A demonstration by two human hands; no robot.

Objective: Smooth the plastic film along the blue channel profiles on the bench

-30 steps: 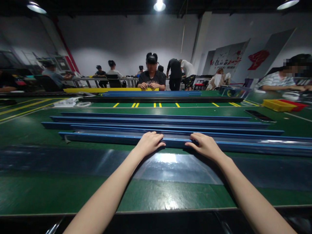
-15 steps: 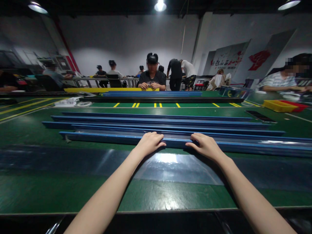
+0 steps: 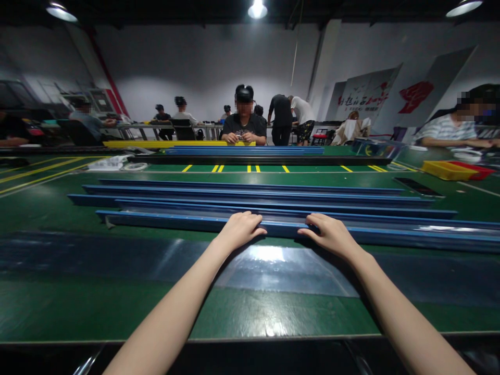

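Note:
The nearest long blue channel (image 3: 285,229) lies across the green table (image 3: 250,317). My left hand (image 3: 242,227) grips it just left of the middle, thumb on the near wall and fingers over the top. To the right, my right hand (image 3: 326,230) holds the same channel in a similar way, its fingertips partly hidden. Several more blue channels (image 3: 258,194) run parallel just beyond. Between my forearms and out to both sides stretches a clear plastic sheet (image 3: 281,271), flat on the table and shiny.
A phone (image 3: 417,187) lies at the right, near a yellow tray (image 3: 449,170) and a red tray (image 3: 482,172). A black bar (image 3: 265,160) and a yellow bar (image 3: 167,144) lie farther back. Across the table sits a person (image 3: 244,125).

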